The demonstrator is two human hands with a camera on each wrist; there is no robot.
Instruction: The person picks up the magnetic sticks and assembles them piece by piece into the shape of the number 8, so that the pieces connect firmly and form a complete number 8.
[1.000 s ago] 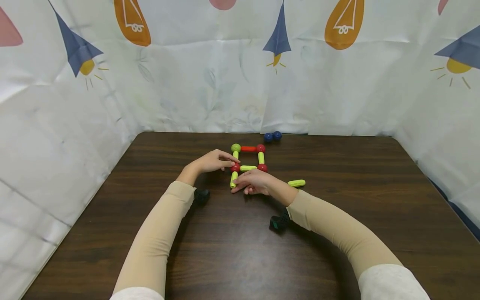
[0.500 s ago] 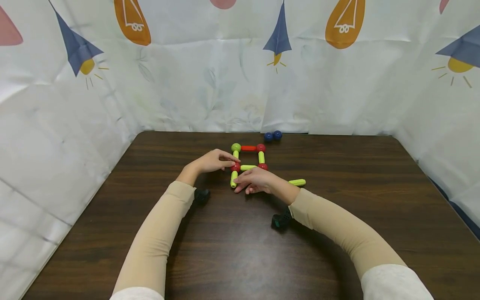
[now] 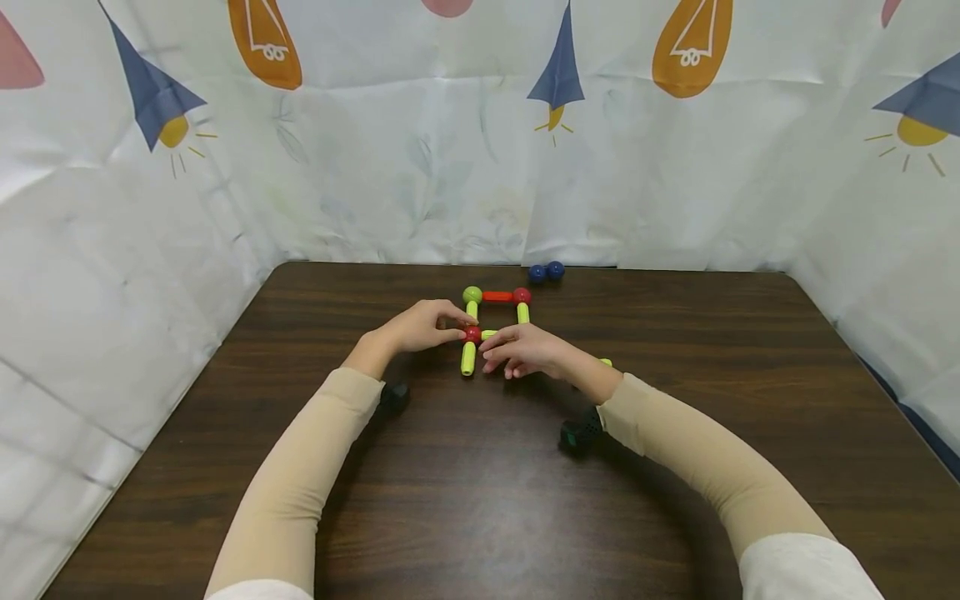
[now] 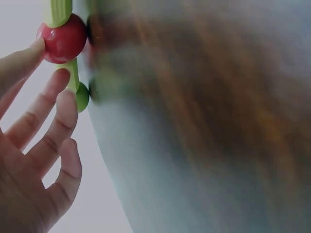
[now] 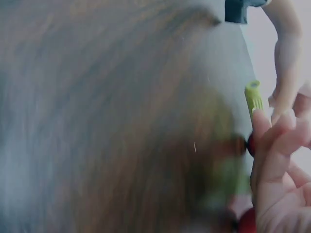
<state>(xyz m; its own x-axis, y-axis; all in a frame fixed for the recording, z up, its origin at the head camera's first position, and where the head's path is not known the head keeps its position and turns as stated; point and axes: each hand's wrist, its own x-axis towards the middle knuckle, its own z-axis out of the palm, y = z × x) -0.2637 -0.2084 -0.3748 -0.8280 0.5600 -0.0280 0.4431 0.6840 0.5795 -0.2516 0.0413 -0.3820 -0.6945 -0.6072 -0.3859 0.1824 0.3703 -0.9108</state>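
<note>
In the head view my left hand (image 3: 424, 326) is at the near-left corner of a square of rods and balls. Its thumb and index finger pinch the red ball (image 3: 472, 334) there; the left wrist view shows a fingertip against this red ball (image 4: 64, 40). A yellow-green rod (image 3: 468, 359) extends from the ball toward the person. Just right of that rod, my right hand (image 3: 525, 350) has its fingers loosely bent, holding nothing. It hides the square's near-right corner and part of the near yellow-green rod (image 3: 488, 334).
A green ball (image 3: 472, 295), a red rod (image 3: 497, 297) and another red ball (image 3: 522, 296) form the far side. Two blue balls (image 3: 546, 272) lie near the table's back edge. A loose yellow-green rod (image 3: 606, 362) is mostly behind the right wrist.
My right hand has let go of the near rod and moved right and slightly away from the person, covering the near-right red ball. The left hand stays at its red ball, shifting slightly.
</note>
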